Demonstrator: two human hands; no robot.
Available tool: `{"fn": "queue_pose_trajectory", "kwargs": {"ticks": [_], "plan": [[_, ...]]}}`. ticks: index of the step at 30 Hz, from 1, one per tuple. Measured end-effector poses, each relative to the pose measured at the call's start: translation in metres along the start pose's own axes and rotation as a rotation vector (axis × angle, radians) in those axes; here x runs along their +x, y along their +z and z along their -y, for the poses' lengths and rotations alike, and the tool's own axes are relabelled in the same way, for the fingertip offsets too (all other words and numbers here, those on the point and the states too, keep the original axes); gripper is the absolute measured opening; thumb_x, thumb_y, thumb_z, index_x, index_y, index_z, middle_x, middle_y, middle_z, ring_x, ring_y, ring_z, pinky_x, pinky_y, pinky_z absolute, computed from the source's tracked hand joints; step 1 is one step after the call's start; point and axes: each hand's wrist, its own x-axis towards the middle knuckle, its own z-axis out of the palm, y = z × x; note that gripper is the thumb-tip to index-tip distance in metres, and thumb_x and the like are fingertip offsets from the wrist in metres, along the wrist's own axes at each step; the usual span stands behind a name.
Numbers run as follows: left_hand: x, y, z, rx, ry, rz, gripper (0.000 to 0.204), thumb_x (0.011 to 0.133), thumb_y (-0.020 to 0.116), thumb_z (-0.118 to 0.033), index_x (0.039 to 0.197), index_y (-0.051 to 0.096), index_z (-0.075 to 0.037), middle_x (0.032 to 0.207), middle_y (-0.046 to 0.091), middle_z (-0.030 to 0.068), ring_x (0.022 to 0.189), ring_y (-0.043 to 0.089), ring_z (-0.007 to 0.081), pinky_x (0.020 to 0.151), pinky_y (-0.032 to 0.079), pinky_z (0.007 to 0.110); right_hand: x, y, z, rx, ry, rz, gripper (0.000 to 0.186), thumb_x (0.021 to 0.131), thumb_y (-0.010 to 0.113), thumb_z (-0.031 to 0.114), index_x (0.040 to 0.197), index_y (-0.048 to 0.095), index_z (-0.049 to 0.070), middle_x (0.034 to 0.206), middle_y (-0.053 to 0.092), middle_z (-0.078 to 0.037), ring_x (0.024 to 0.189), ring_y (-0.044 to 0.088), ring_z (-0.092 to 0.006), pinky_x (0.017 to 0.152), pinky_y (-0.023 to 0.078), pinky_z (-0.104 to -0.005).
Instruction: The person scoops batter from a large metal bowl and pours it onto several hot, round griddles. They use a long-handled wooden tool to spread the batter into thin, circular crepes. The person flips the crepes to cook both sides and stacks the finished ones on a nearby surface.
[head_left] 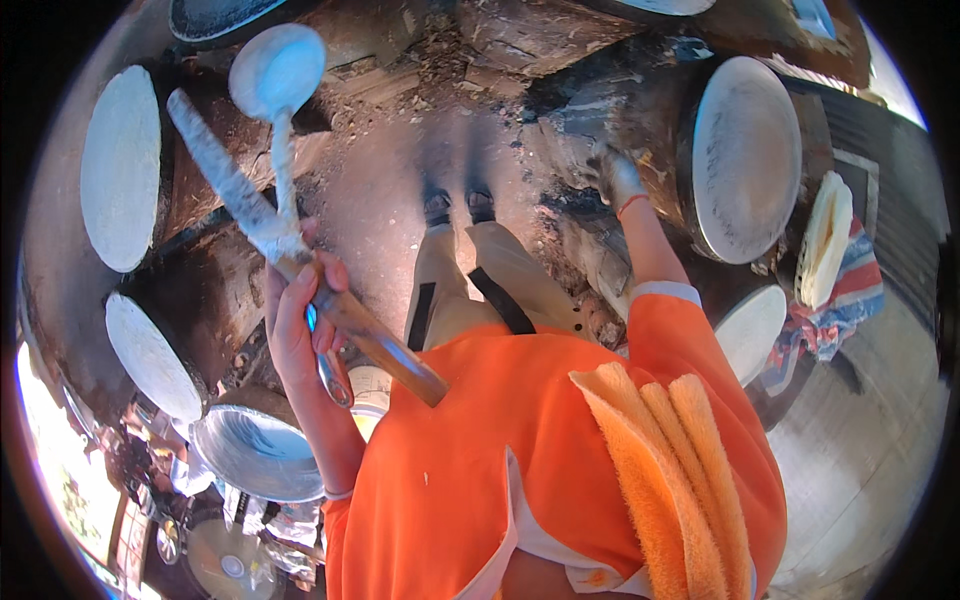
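Observation:
My left hand [300,310] is closed around two tools held together. One is a ladle with a round bowl [278,70] coated in something white; its metal handle end shows below my fingers. The other is a thick wooden stick [375,345], its far end whitened as well. On the right, my right hand [617,178] reaches down beside the large round pan [747,160], close to pieces of wood on the dirty ground. That hand looks pale and smeared, and its fingers blur into the dark background. Whether they hold anything is unclear.
Wide round pans with whitish surfaces line both sides, including a left pan [122,168] and a lower-left pan [152,358]. A metal basin [258,450] sits nearer on the left. Striped cloth [850,290] lies right, by a pale round stack [824,240]. An orange towel [660,470] hangs over my front.

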Motion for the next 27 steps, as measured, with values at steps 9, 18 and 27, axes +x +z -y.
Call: {"fn": "queue_pose_trajectory", "kwargs": {"ticks": [9,18,27], "plan": [[-0.039,-0.029,0.03,-0.088,0.047,-0.29,0.042,0.089,0.038,-0.009,0.128,0.028,0.007,0.079,0.051,0.0131,0.031,0.033,0.0038,0.027,0.029,0.015,0.114,-0.025,-0.13,-1.423,-0.392,-0.328,0.032,0.09,0.041,0.021,0.112,0.054,0.002,0.115,0.054,-0.014,0.102,0.054,-0.0237,0.081,0.043,-0.0315],[-0.097,-0.075,0.021,-0.139,-0.002,-0.511,0.028,0.082,0.052,-0.011,0.11,0.049,-0.006,0.08,0.057,0.0077,0.051,0.048,0.0093,0.042,0.036,0.021,-0.043,0.171,0.033,-0.728,-0.84,0.19,0.044,0.085,0.048,0.02,0.124,0.036,0.003,0.12,0.049,-0.017,0.102,0.054,-0.0291,0.083,0.043,-0.0327],[-0.218,-0.227,0.052,-0.252,0.439,-0.966,0.022,0.09,0.048,-0.012,0.107,0.034,-0.01,0.063,0.046,0.0017,0.038,0.04,0.0076,0.035,0.033,0.021,-0.455,0.446,-0.055,-1.002,-1.162,1.765,0.058,0.081,0.052,0.016,0.131,0.026,0.003,0.121,0.044,-0.021,0.098,0.054,-0.0347,0.079,0.046,-0.0362]]}}
